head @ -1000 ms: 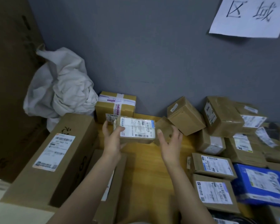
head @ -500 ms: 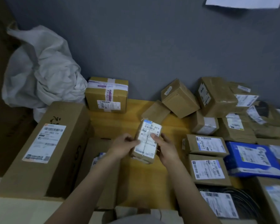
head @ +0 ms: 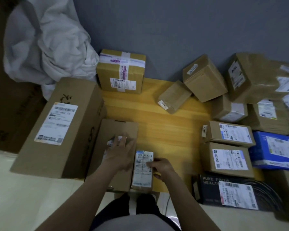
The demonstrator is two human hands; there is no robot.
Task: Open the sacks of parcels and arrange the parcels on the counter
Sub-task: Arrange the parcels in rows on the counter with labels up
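Note:
A small labelled cardboard parcel (head: 143, 170) lies flat at the front edge of the yellow wooden counter (head: 165, 127). My right hand (head: 162, 168) holds its right side, thumb on the label. My left hand (head: 119, 155) rests flat, fingers straight, on the flat brown box (head: 117, 130) just left of the parcel. A crumpled white sack (head: 47, 44) lies at the back left against the grey wall.
A long box (head: 62, 127) with a white label lies at the left. A taped box (head: 121, 71) stands at the back. Several brown parcels (head: 203, 77), a blue one (head: 277, 149) and a black one (head: 235, 192) crowd the right side.
The small parcel came down from mid-air to the counter's front edge, turned lengthwise. My left hand let go and moved onto the flat box. The view tilted downward.

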